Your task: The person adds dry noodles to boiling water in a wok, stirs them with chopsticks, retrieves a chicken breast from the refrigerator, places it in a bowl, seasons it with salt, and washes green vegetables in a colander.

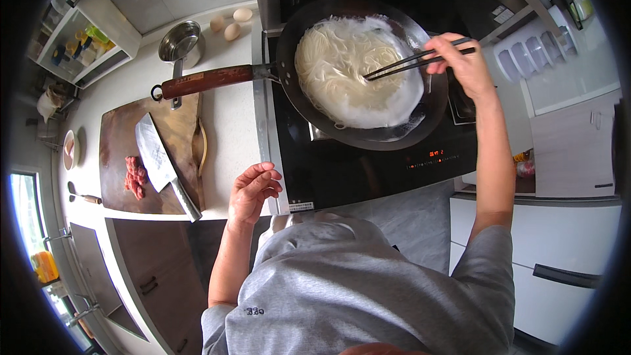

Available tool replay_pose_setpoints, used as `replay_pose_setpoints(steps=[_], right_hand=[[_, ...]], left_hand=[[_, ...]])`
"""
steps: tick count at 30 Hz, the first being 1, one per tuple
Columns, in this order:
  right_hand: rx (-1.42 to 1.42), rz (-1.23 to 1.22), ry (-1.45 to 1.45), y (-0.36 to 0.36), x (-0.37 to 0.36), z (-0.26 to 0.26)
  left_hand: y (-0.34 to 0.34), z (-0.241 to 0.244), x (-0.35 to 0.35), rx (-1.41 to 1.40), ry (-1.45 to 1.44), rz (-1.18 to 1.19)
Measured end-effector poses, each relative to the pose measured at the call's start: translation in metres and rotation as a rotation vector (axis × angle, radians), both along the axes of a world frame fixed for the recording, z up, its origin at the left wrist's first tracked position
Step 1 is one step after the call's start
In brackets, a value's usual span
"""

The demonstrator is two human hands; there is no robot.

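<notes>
My right hand (456, 61) grips a pair of dark chopsticks (419, 61) over the wok (315, 123) from its right side. Their tips reach into pale noodles (340, 54), which lie in cloudy liquid with white foam (389, 111) along the near and right side. The wok sits on a black cooktop (355, 172), its wooden handle (212, 81) pointing left over the counter. Loosely curled, with nothing in it, my left hand (252, 192) hovers by the front edge where counter and cooktop meet.
On a wooden cutting board (116, 133) lie a cleaver (155, 150) and cut red meat (134, 177); the cleaver's handle overhangs the front edge. Behind are a metal saucepan (182, 42) and three eggs (232, 32). A small bowl (71, 150) stands at far left.
</notes>
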State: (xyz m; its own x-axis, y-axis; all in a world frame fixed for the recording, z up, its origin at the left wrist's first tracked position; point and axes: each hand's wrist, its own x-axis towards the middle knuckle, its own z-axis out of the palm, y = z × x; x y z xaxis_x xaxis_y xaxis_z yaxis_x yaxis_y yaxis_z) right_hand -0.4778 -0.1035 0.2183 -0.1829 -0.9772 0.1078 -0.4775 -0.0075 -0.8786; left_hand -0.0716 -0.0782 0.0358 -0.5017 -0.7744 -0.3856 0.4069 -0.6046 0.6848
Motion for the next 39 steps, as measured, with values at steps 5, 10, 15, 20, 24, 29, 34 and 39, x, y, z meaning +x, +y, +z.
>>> replay_pose_setpoints(steps=[5,10,15,20,24,29,34,39], right_hand=[[0.032,0.02,-0.138,0.004,0.011,-0.011],[0.154,-0.151,-0.002,0.015,-0.013,0.002],[0.112,-0.268,0.084,0.03,-0.039,0.04],[0.186,-0.355,0.008,0.029,-0.059,0.018],[0.166,-0.368,-0.249,0.015,-0.063,-0.034],[0.119,-0.341,-0.449,-0.015,-0.036,-0.064],[0.11,-0.357,-0.564,-0.028,-0.021,-0.074],[0.001,-0.364,-0.57,-0.026,-0.019,-0.062]], left_hand=[[0.001,0.0,0.0,0.021,-0.015,-0.015],[-0.003,0.002,0.0,-0.01,-0.012,-0.019],[0.0,-0.001,0.007,0.012,-0.027,0.008],[0.0,-0.002,0.011,0.023,-0.043,0.023],[-0.002,0.0,0.01,0.015,-0.032,0.005],[-0.002,-0.002,0.012,0.007,-0.024,0.007],[0.0,-0.004,0.015,0.011,-0.009,0.02],[0.003,-0.004,0.02,0.013,-0.008,0.037]])
